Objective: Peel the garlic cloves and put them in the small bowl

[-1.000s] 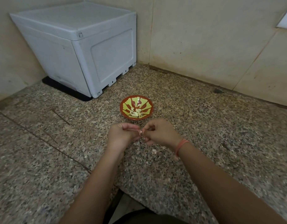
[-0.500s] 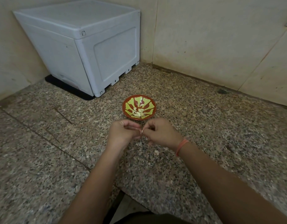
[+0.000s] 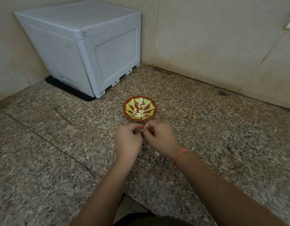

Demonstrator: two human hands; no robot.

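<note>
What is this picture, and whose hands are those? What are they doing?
There is no machine here. A person wears a camera on the head, so you look down at their own two hands. The left hand and right hand, with an orange wristband, pinch something tiny and pale between their fingertips, probably a garlic clove being peeled. Just beyond them, on the speckled stone counter, sits a small red and yellow bowl holding peeled cloves. In the corner stands a white plastic box.
</note>
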